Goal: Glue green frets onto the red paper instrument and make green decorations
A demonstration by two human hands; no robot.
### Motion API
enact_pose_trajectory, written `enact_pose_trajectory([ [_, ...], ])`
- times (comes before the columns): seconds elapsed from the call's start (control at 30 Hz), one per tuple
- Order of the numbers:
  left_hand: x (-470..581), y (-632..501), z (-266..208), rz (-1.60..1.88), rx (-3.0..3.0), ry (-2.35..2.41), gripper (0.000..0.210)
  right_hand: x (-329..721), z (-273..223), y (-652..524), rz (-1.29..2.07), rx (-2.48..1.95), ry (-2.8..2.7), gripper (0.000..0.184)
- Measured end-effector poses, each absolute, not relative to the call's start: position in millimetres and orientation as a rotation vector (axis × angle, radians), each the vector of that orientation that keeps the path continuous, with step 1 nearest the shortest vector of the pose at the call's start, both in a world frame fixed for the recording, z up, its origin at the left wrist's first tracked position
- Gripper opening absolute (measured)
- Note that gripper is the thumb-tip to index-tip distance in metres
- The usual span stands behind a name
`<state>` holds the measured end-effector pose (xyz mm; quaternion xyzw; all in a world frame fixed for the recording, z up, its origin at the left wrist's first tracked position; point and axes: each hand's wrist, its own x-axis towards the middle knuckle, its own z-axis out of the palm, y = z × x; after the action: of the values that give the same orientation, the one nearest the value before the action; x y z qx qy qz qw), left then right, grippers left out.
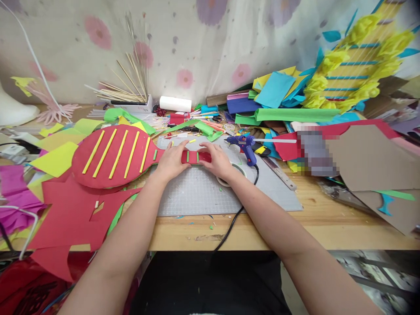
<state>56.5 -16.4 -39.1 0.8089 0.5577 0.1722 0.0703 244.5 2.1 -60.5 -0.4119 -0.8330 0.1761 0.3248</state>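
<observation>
A red racket-shaped craft piece (108,159) lies across the left of the table, with slanted yellow strips on its round head. Short green strips (197,156) cross its narrow handle. My left hand (171,161) is closed around the handle, thumb and fingers on its two long edges. Farther right along the same handle, my right hand (217,161) grips it near the end and covers that end in part. Just beyond my right hand, a blue glue gun (243,145) rests with a white glue stick out of its back.
Beneath the handle is a grey cutting mat (193,199). A tape roll (239,168) is partly under my right wrist; a metal ruler (278,173) lies at the right. Red sheet scraps (75,218) hang over the front left edge. The glue gun's black cord (232,225) runs off the front.
</observation>
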Motion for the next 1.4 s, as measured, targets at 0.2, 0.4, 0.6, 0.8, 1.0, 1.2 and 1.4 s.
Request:
enact_pose_trajectory([
  [0.2, 57, -16, -39, 0.527, 2.418, 1.686, 0.078, 243, -61, 1, 0.444, -1.128, -2.177, 0.043],
  [0.4, 56, -15, -40, 0.517, 2.408, 1.702, 0.076, 242, -63, 3, 0.409, -1.149, -2.161, 0.037],
  [0.6, 57, -14, -42, 0.521, 2.433, 1.686, 0.077, 244, -62, 1, 0.432, -1.136, -2.165, 0.040],
  [0.8, 50, -15, -33, 0.603, 2.438, 1.721, 0.076, 248, -64, 2, 0.384, -1.032, -2.021, 0.047],
  [1.0, 22, -13, -16, 0.772, 2.287, 1.939, 0.074, 252, -61, 3, 0.373, -1.177, -1.817, 0.022],
  [1.2, 6, -12, -11, 0.891, 2.158, 2.071, 0.073, 228, -52, 8, 0.541, -1.283, -2.206, 0.012],
  [1.4, 6, -16, -10, 0.875, 2.114, 2.029, 0.074, 181, -55, 37, 0.490, -1.371, -2.325, 0.015],
])
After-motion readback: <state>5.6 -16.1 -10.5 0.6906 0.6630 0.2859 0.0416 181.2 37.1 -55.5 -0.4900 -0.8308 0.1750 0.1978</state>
